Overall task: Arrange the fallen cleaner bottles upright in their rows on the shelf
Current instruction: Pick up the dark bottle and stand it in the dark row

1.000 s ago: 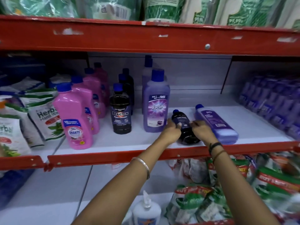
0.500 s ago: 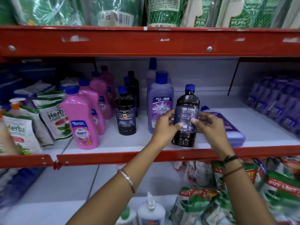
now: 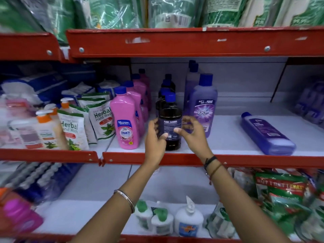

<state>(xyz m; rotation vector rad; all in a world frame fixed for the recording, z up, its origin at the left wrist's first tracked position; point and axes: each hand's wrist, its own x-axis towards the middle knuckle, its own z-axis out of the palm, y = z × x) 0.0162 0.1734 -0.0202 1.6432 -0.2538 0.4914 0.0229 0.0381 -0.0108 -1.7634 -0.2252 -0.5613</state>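
Note:
A black floor cleaner bottle [image 3: 169, 120] with a blue cap stands upright at the front of the black row, its back label facing me. My left hand [image 3: 156, 137] grips its left side and my right hand [image 3: 190, 130] holds its right side with thumb and fingers. A purple cleaner bottle [image 3: 266, 134] lies flat on its side on the white shelf [image 3: 228, 137] to the right. An upright purple Bactin bottle [image 3: 204, 104] stands just behind my right hand. Pink Shakti bottles [image 3: 125, 120] stand in a row at the left.
Herbal hand wash pouches [image 3: 70, 130] and pump bottles fill the shelf section at the left. Blurred purple bottles [image 3: 310, 106] stand at the far right. The red shelf lip [image 3: 245, 161] runs along the front. Green packs and white dispenser bottles [image 3: 188, 221] sit on the shelf below.
The black bottle was lying flat, got lifted upright, then moved left into the front of the black row. Both hands travelled with it. The purple bottle stayed lying flat.

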